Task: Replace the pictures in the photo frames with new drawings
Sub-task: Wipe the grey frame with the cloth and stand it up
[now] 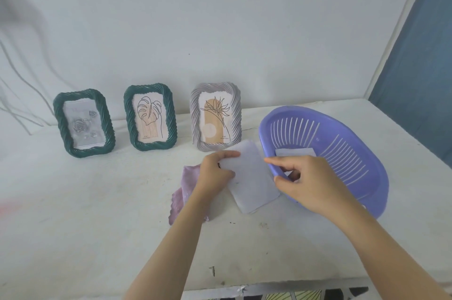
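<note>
Three frames stand upright against the wall. The left green frame (84,123) holds a grey rose drawing. A leaf picture sits in the middle green frame (149,118), a flower picture in the grey frame (215,116). My left hand (215,172) grips the left edge of a white sheet (252,177), blank side up, just above the table. My right hand (303,179) hovers at the sheet's right edge by the basket rim, thumb and forefinger apart; whether it touches the sheet is unclear.
A purple slotted basket (362,153) stands tilted at the right with another white sheet (296,152) inside. A lilac cloth (183,194) lies under my left wrist. The white table's (85,214) front edge runs along the bottom.
</note>
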Available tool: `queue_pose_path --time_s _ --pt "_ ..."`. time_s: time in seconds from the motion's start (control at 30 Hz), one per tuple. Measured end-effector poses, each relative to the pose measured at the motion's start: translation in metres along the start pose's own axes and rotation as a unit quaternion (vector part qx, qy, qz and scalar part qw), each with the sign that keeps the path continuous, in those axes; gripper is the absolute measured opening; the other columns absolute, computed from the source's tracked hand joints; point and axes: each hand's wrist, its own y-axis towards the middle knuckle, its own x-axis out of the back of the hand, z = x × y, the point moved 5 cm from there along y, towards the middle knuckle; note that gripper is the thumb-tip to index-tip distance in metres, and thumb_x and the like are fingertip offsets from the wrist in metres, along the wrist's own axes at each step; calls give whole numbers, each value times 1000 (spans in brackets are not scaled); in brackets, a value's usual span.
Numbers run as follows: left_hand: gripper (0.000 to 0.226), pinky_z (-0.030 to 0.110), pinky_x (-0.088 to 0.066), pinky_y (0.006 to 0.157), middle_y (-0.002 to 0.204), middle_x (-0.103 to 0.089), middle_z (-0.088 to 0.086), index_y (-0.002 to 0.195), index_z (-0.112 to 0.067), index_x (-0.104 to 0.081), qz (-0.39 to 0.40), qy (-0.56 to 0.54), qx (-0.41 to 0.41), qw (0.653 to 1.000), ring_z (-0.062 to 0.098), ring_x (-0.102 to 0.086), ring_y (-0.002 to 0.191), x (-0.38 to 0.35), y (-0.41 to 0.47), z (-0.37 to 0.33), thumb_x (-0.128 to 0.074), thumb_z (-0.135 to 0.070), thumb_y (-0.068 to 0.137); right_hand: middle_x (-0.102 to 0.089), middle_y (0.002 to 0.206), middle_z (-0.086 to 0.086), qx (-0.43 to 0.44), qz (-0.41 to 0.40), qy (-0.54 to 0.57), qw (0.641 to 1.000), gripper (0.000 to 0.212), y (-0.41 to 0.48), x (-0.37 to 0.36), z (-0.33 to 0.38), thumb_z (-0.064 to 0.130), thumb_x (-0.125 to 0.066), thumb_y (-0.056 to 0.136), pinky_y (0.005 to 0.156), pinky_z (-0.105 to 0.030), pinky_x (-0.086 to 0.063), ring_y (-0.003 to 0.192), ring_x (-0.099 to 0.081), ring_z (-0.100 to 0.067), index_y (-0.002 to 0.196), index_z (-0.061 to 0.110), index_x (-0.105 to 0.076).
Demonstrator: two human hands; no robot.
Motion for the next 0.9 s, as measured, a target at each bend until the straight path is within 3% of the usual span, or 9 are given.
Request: queue_pose_path --time_s 0.07,0.2,0.3,0.43,0.57,0.67,0.77,0.83,0.9 --pt "54 16 -43 55 89 -61 -5 91 -31 -66 -22 -19 -17 999 8 -49 59 14 -5 -12 -49 15 69 -48 56 20 2 6 -10 1000 40 0 -4 1 13 -60 82 51 -2 -35 60 -50 18 116 34 -63" --pt "51 26 -47 59 96 -63 0 85 -31 -67 -36 -91 -41 994 16 -54 70 37 -13 -36 -45 8 61 -46 60 24 18 30 -34 999 39 -1 -11 1 15 -60 83 52 0 -35 63 -49 21 117 35 -62" --pt "46 25 -45 54 89 -61 2 84 -28 -66 -27 -146 -54 988 17 -54 69 47 -17 -56 -44 1 56 -60 74 21 37 14 -18 999 30 1 -14 -1 18 -61 85 61 -4 -41 76 -58 6 109 36 -66" --pt "42 19 -43 50 78 -62 -1 85 -23 -65 30 -207 -84 974 14 -55 63 40 -23 -83 -45 3 58 -64 111 16 97 -93 152 979 28 3 2 5 13 -56 89 78 -6 -44 98 -59 2 107 34 -63" --pt "43 22 -47 58 88 -62 -1 87 -25 -66 82 -224 -103 966 17 -57 76 20 -25 -100 -48 3 61 -63 113 11 132 -88 276 948 41 1 12 17 4 -59 87 79 -25 -53 91 -65 -10 115 33 -55" --pt "44 22 -47 64 96 -61 0 93 -26 -64 91 -236 -108 961 15 -57 83 4 -28 -107 -50 3 64 -69 98 1 115 -158 274 942 40 -1 20 13 0 -56 87 69 -33 -51 80 -64 -21 111 33 -57" --pt "45 17 -43 78 115 -53 -4 101 -34 -60 -6 -149 -131 980 1 -50 96 -7 -37 -115 -56 -1 71 -72 83 6 89 -280 229 928 37 -7 34 4 2 -54 86 61 -16 -46 69 -62 -5 105 34 -50" --pt "40 13 -40 84 114 -50 -14 103 -39 -54 -62 -126 -177 974 -5 -48 95 -12 -49 -124 -57 -11 75 -71 84 10 72 -345 159 922 35 -13 43 0 5 -54 87 55 -8 -39 63 -58 0 107 31 -42" --pt "36 19 -45 86 105 -56 -17 102 -41 -53 -14 -157 -199 967 1 -54 94 -24 -59 -134 -54 -15 78 -68 93 14 78 -365 65 925 36 -17 47 1 8 -55 87 52 -8 -37 58 -53 -5 109 30 -36"
